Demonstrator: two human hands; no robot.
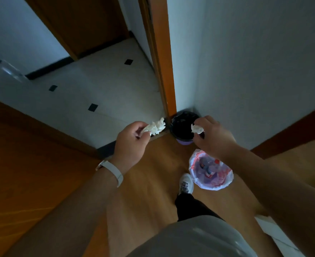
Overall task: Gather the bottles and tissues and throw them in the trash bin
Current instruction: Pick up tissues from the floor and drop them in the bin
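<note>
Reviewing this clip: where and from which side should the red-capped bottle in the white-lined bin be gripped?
I'd grip the red-capped bottle by its neck, under the cap, reaching straight down from above: the bin walls block every side, other bottles crowd its body, and the cap end lies nearest the rim.

Dim interior corner. Pale walls point(255, 62) meet at an orange wooden door frame point(162, 62). Beyond it, light floor tiles point(101, 89) with small black diamond insets point(93, 107) reach a dark wooden door point(82, 21). Nearer lies wooden flooring point(32, 173); dark skirting point(47, 68) edges the far wall.
</note>
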